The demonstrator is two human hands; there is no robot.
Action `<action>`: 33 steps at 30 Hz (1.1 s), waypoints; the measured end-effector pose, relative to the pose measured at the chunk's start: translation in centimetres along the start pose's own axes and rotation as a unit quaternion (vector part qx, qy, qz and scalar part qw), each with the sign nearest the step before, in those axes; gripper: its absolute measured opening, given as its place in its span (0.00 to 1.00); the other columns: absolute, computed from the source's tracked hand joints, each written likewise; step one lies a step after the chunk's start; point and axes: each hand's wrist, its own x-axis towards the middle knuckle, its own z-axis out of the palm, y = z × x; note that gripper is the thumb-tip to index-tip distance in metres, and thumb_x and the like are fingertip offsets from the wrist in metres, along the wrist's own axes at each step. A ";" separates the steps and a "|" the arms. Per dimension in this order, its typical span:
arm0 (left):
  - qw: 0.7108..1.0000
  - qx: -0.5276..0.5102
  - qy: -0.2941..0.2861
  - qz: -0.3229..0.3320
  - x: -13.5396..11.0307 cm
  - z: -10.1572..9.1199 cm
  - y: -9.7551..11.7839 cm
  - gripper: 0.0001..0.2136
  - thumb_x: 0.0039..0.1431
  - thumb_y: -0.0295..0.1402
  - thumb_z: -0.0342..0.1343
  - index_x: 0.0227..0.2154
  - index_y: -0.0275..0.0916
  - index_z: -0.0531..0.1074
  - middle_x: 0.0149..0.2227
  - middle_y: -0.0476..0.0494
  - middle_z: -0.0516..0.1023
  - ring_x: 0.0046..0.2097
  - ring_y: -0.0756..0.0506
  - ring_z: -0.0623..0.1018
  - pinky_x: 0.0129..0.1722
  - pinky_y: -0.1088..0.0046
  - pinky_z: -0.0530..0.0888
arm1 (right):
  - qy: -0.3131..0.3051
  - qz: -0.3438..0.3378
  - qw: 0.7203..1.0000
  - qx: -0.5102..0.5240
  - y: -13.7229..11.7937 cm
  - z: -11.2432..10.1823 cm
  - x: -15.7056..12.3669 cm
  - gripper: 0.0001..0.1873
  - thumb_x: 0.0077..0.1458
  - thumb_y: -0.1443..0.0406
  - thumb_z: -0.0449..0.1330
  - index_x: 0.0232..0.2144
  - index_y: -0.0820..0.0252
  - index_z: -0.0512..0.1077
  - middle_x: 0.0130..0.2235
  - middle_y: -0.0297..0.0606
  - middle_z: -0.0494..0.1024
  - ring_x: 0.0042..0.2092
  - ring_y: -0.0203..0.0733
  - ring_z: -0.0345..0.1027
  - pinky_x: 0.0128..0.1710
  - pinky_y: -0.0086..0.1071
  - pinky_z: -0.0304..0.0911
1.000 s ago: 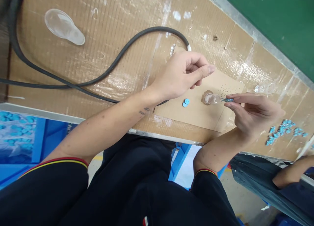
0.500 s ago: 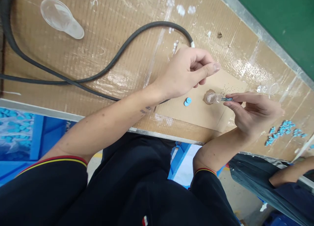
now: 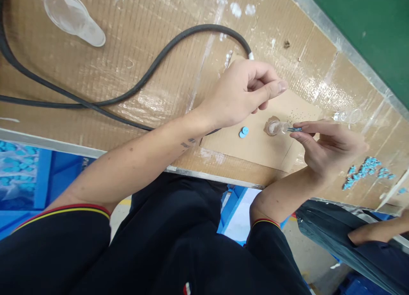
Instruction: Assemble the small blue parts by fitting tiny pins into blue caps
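Note:
My right hand point(image 3: 329, 146) pinches a small blue part point(image 3: 295, 129) between thumb and forefinger and holds it at the mouth of a small clear tube point(image 3: 276, 127) that stands on a loose piece of cardboard point(image 3: 255, 146). My left hand point(image 3: 243, 92) hovers just above, fingers curled and closed around the end of a black hose point(image 3: 179, 43), whose white tip shows behind the knuckles. Two small blue discs point(image 3: 243, 132) lie on the cardboard below my left hand.
A cardboard-covered bench point(image 3: 111, 86) carries a clear plastic scoop point(image 3: 72, 15) at far left. A heap of blue parts point(image 3: 364, 173) lies at right, near another clear tube point(image 3: 348, 115). Another person's forearm point(image 3: 377, 232) shows at lower right. A blue bin of parts point(image 3: 15, 175) sits below left.
Both hands hold nearly the same pose. The view has drifted slightly, so the bench sits a little higher in frame.

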 end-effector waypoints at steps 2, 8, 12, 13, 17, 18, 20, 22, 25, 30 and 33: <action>1.000 0.001 -0.003 0.003 0.0 0.0 -0.1 0.12 0.64 0.34 0.65 0.27 0.36 0.73 0.23 0.50 0.69 0.30 0.50 0.77 0.32 0.75 0.68 | 0.002 -0.008 1.000 0.004 0.1 -0.1 0.0 0.08 0.50 0.66 0.78 0.33 0.53 0.84 0.31 0.34 0.86 0.32 0.43 0.82 0.25 0.34 0.67; 1.000 -0.006 -0.020 0.022 0.0 -0.1 -0.5 0.12 0.64 0.37 0.65 0.29 0.36 0.75 0.24 0.49 0.70 0.32 0.48 0.77 0.33 0.73 0.68 | -0.004 -0.012 1.000 -0.005 0.0 -0.1 0.0 0.08 0.51 0.65 0.78 0.32 0.53 0.83 0.30 0.34 0.86 0.32 0.43 0.82 0.25 0.33 0.68; 1.000 -0.017 -0.016 0.016 0.1 -0.1 -0.2 0.11 0.65 0.32 0.64 0.27 0.35 0.74 0.23 0.50 0.70 0.29 0.51 0.75 0.32 0.74 0.67 | -0.003 -0.014 1.000 -0.003 0.0 0.0 0.0 0.08 0.51 0.66 0.78 0.32 0.54 0.83 0.31 0.35 0.86 0.32 0.42 0.82 0.26 0.33 0.67; 1.000 -0.020 -0.016 0.018 0.0 0.0 -0.1 0.12 0.66 0.30 0.63 0.26 0.35 0.73 0.22 0.50 0.70 0.27 0.52 0.73 0.32 0.74 0.67 | -0.003 -0.015 1.000 -0.003 0.0 0.0 0.0 0.08 0.51 0.66 0.78 0.32 0.54 0.83 0.31 0.35 0.86 0.32 0.42 0.82 0.25 0.33 0.67; 1.000 -0.025 -0.008 0.011 -0.1 0.0 0.1 0.13 0.66 0.28 0.62 0.25 0.35 0.73 0.22 0.50 0.70 0.26 0.53 0.73 0.31 0.74 0.67 | -0.003 -0.013 1.000 -0.010 0.0 0.0 0.1 0.08 0.52 0.63 0.78 0.31 0.54 0.82 0.30 0.35 0.86 0.31 0.43 0.82 0.25 0.33 0.67; 1.000 -0.025 -0.002 0.005 -0.1 0.0 0.0 0.12 0.65 0.29 0.63 0.25 0.34 0.73 0.22 0.50 0.70 0.27 0.52 0.74 0.31 0.74 0.67 | -0.004 -0.010 1.000 -0.012 0.0 0.0 0.1 0.08 0.52 0.63 0.78 0.31 0.54 0.82 0.30 0.35 0.86 0.31 0.43 0.82 0.25 0.33 0.67; 1.000 -0.017 0.007 0.001 -0.1 0.0 -0.2 0.12 0.64 0.32 0.65 0.26 0.34 0.75 0.23 0.50 0.70 0.29 0.50 0.77 0.32 0.74 0.68 | -0.006 -0.004 1.000 -0.014 0.1 -0.1 0.0 0.08 0.52 0.63 0.78 0.31 0.54 0.82 0.30 0.36 0.86 0.32 0.43 0.82 0.25 0.34 0.67; 1.000 0.001 0.009 0.012 0.0 -0.1 -0.5 0.12 0.64 0.35 0.66 0.27 0.35 0.76 0.23 0.50 0.70 0.30 0.50 0.77 0.32 0.74 0.69 | -0.006 -0.004 1.000 -0.011 0.1 -0.1 0.0 0.08 0.51 0.64 0.78 0.32 0.54 0.83 0.30 0.36 0.86 0.32 0.43 0.82 0.25 0.34 0.68; 1.000 0.022 0.007 0.021 0.1 -0.1 -0.7 0.11 0.64 0.37 0.66 0.29 0.36 0.76 0.23 0.50 0.71 0.29 0.51 0.76 0.33 0.74 0.70 | -0.003 -0.003 1.000 -0.008 0.1 -0.2 -0.1 0.08 0.51 0.65 0.78 0.32 0.54 0.83 0.30 0.36 0.86 0.32 0.43 0.82 0.25 0.34 0.67; 0.999 0.018 -0.022 0.030 0.1 -0.1 -0.4 0.12 0.68 0.33 0.60 0.28 0.36 0.74 0.23 0.50 0.71 0.28 0.52 0.75 0.32 0.74 0.70 | 0.000 0.010 1.000 -0.013 0.0 -0.1 0.0 0.08 0.50 0.63 0.78 0.30 0.54 0.82 0.30 0.36 0.86 0.32 0.44 0.82 0.25 0.34 0.67; 0.999 0.019 -0.021 0.029 0.1 -0.1 -0.3 0.12 0.68 0.31 0.60 0.27 0.36 0.73 0.23 0.50 0.71 0.27 0.52 0.74 0.31 0.75 0.69 | 0.000 0.004 1.000 -0.014 0.0 -0.1 0.1 0.08 0.50 0.64 0.78 0.30 0.54 0.82 0.30 0.35 0.86 0.32 0.44 0.82 0.24 0.34 0.67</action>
